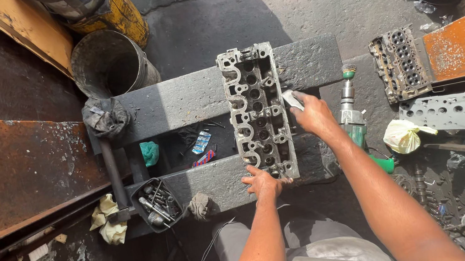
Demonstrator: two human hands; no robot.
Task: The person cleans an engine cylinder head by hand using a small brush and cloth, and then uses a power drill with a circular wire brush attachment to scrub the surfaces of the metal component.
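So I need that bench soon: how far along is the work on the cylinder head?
Done: the cylinder head lies across the two bench beams, stripped, its bores open. In hand: the left hand steadies its near end, and the right hand presses a pale pad to its side. Left: the casting looks grimy throughout, and the green power tool lies unused alongside.

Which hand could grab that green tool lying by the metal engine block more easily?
Probably the right hand. It rests on the right edge of the engine block, pinching a small pale piece, and the green tool lies just beside it. The left hand presses the block's near end, farther from the tool.
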